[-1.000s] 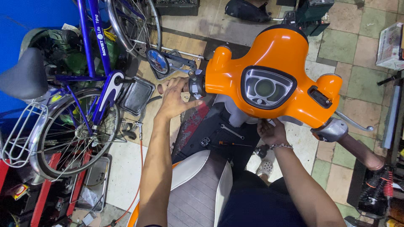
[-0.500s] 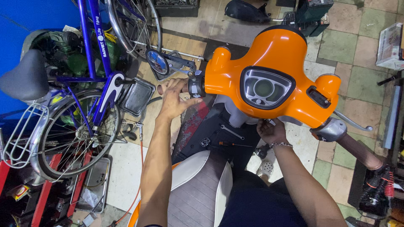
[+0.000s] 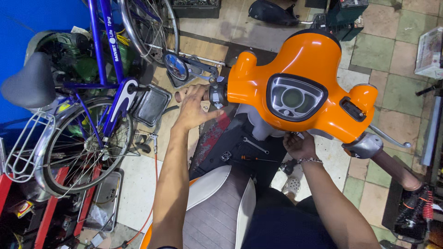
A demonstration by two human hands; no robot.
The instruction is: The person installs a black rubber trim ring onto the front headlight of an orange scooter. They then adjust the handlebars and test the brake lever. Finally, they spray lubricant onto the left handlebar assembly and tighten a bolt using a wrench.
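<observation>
I look down on an orange scooter headset [image 3: 304, 64] with a dark oval gauge [image 3: 294, 97] in its middle. My left hand [image 3: 193, 109] wraps over the brown left handlebar grip [image 3: 181, 96], beside the black switch block [image 3: 217, 94]. My right hand [image 3: 300, 145], with a metal bracelet on the wrist, reaches up under the headset's right underside; what its fingers hold is hidden. The right grip [image 3: 392, 168] and its silver brake lever [image 3: 388, 137] stick out to the right. A round mirror [image 3: 175, 66] sits above my left hand.
A blue bicycle [image 3: 105, 78] with a black saddle [image 3: 28, 81] and rear wheel [image 3: 78, 145] stands close on the left. A wrench [image 3: 256, 145] and a screwdriver [image 3: 254, 158] lie on the scooter's dark footboard. The grey and white seat [image 3: 218, 208] is below me. Metal trays [image 3: 102, 203] lie on the floor.
My left hand has stayed on the left grip with only a slight shift. My right hand remains under the headset.
</observation>
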